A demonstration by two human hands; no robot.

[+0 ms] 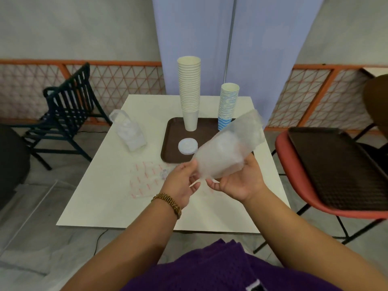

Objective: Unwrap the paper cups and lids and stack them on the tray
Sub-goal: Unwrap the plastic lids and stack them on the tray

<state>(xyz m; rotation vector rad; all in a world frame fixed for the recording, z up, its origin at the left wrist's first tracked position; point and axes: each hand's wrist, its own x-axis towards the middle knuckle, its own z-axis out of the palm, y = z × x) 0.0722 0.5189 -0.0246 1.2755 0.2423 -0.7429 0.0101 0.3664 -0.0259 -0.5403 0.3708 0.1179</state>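
**Both hands on a wrapped sleeve of lids, held above the tray's near edge**

The left hand (181, 185) and the right hand (237, 181) together hold a clear plastic sleeve of lids (228, 148) in the air. The right hand cups the lower end of the sleeve from beneath, fingers curled up around it. The left hand grips the same end from the other side, its thumb lying against the plastic. Thin white strips hang from the bottom of the sleeve between the two hands; whether either hand pinches them cannot be told. The sleeve tilts up and away from the person, its loose far end reaching toward the stack of blue-striped cups.

Landmark: the brown tray (172, 141) on the white table (109, 202).

- On the tray, far side: a tall stack of plain white cups (189, 93), upright.
- On the tray, right of that stack: a shorter stack of blue-striped cups (228, 106), upright, its base partly hidden by the sleeve.
- On the tray, near side: a low stack of white lids (188, 145), unwrapped.
- Left of the tray, on the table: a second wrapped bundle (129, 131), lying tilted.
- Nearer than the tray, on the table: an empty clear wrapper with red print (147, 179), lying flat.
- Right of the tray, off the table: a red chair (294, 185) carrying a second brown tray (336, 164).
- Left of the tray, off the table: a dark slatted chair (67, 106).
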